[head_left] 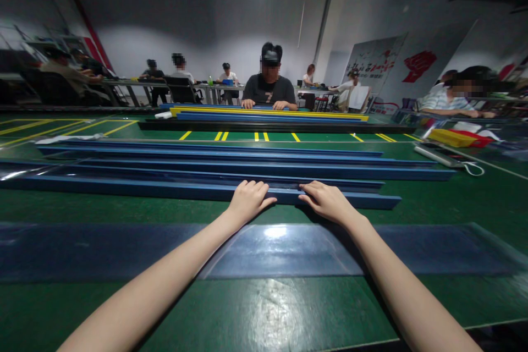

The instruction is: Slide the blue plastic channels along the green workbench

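Observation:
My left hand (249,199) is closed over the near wall of a long blue channel strip (198,190), fingers curled inside and thumb on the front face. A short way to the right, my right hand (324,198) grips the same strip in a similar way, its fingertips over the edge. The strip lies lengthwise across the table, with its right end showing. Beneath my forearms a wide transparent plastic strip (272,256) lies flat, reflecting the lamp light.
More blue strips (289,168) lie parallel behind. Farther off are a yellow strip (268,113) and a black strip (280,125), with a co-worker (269,85) seated behind them. At right are a yellow tray (449,141) and a corded white object (439,155) on the green table (264,308).

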Tool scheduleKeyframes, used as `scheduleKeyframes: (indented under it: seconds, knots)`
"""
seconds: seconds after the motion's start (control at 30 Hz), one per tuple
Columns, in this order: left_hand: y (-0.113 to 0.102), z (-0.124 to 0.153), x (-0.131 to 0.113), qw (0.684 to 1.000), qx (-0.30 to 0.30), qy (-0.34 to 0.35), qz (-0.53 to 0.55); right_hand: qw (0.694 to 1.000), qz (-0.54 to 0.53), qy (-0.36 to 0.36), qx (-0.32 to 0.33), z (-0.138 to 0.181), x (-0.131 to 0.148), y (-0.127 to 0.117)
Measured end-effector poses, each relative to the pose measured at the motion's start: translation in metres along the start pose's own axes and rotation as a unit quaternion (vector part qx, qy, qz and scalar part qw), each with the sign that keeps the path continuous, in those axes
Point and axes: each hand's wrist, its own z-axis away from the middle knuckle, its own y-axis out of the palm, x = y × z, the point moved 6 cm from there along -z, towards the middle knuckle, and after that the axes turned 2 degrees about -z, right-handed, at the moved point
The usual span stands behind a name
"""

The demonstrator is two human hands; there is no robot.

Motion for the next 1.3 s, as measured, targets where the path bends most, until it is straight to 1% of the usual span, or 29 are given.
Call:
scheduleKeyframes:
  seconds: [0.43, 0.7, 1.3]
  knots:
    - [-0.0007, -0.0002, -0.0001, 1.0, -0.011, 0.003, 0.019, 1.0, -0.011, -0.001, 0.0, 0.0001, 0.001, -0.0015]
    - [-0.001, -0.0003, 0.0003, 1.0, -0.007, 0.0, 0.026, 1.0, -0.005, -0.004, -0.002, -0.0004, 0.0, -0.0001]
    - [-0.0017, 0.0002, 0.0004, 1.0, -0.002, -0.009, -0.004, 1.0, -0.005, -0.005, -0.003, -0.0002, 0.0007, -0.0019]
